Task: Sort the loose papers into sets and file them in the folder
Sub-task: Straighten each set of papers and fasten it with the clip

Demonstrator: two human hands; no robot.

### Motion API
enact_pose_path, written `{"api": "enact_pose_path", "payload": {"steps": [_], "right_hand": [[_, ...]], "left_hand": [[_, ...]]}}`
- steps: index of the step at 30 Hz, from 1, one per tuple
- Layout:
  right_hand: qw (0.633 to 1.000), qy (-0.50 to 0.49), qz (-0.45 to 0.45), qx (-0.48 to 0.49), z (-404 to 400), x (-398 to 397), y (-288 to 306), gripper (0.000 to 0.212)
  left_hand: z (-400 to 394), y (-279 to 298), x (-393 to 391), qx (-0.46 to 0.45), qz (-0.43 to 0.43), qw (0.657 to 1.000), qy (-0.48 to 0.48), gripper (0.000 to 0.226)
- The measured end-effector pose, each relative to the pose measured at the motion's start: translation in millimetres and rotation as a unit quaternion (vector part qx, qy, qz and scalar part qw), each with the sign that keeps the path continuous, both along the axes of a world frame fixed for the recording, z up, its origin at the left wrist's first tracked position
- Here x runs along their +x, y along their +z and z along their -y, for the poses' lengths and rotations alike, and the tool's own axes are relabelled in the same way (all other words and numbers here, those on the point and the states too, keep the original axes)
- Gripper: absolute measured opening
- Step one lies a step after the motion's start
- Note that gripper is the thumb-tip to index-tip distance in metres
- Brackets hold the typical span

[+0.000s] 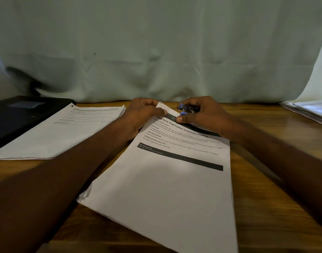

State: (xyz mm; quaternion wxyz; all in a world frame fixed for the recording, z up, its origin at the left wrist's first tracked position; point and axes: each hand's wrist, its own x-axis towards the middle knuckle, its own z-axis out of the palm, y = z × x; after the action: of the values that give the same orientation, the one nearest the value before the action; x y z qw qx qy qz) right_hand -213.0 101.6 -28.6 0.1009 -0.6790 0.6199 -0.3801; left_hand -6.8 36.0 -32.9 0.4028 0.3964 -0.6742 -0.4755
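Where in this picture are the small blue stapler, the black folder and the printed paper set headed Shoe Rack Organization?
small blue stapler (186, 109): head view, its blue body.
black folder (19, 114): head view, its cover.
printed paper set (167, 183): head view, blank lower half.

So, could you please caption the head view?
Left hand steadies paper set; right hand holds blue stapler at its corner.

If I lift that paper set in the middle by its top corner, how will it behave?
The paper set will probably droop, since its sheets are thin. They fan apart at the lower left edge, so they may slip unless fastened. The right hand holds a small stapler there.
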Motion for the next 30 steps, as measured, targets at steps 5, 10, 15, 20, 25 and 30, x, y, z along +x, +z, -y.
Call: {"api": "enact_pose_path", "payload": {"steps": [5, 10, 15, 20, 25, 30], "right_hand": [[1.0, 0.01, -0.002, 0.003, -0.8, -0.4, -0.2, 0.048], [1.0, 0.018, -0.007, 0.007, -1.6, 0.6, -0.5, 0.048], [0.999, 0.026, -0.011, 0.016, -1.9, 1.1, 0.1, 0.053], [0.999, 0.03, -0.006, 0.022, -2.2, 1.5, -0.6, 0.052], [0.999, 0.03, -0.008, 0.024, -0.5, 2.1, -2.2, 0.052], [0.999, 0.032, -0.014, 0.021, 0.1, 3.1, -3.7, 0.053]], "left_hand": [[3.8, -1.5, 0.5, 0.0, -0.007, 1.0, 0.005, 0.022], [4.7, -2.5, -0.7, 0.014, -0.009, 1.0, 0.003, 0.024], [4.7, -1.3, -1.7, 0.033, -0.012, 0.999, 0.007, 0.022], [6.4, -1.9, -2.0, 0.047, -0.023, 0.999, 0.008, 0.027], [5.2, -1.8, -1.6, 0.052, -0.023, 0.998, 0.006, 0.024], [4.2, -1.5, 1.5, 0.059, -0.05, 0.997, -0.013, 0.034]]}}
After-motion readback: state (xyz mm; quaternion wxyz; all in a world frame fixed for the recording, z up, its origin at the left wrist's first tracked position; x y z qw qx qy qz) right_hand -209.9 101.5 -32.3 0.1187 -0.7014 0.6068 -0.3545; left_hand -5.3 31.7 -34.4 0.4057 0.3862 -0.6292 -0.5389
